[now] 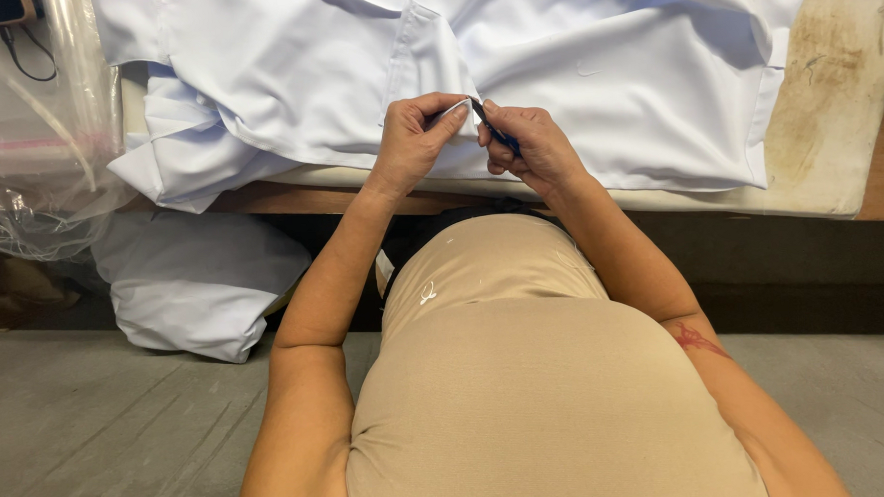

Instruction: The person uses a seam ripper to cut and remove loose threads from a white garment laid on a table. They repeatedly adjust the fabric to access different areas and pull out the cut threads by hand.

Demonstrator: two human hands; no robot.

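We see the left hand [414,142] pinching a folded edge of the smooth white woven garment [573,68], thumb and fingers closed on the cloth at the near edge of the table. The right hand [532,147] is curled shut around a slim dark-blue tool with a pointed tip [492,129], the tip touching the pinched cloth beside the left fingertips. The garment lies spread in soft creases over the padded, stained cream table cover [838,88], its left part hanging over the edge. Below it, on the grey wooden plank floor [96,437], we see a rounded bundle of white cloth [198,286]. At the left stands crinkled clear plastic sheeting [36,135].
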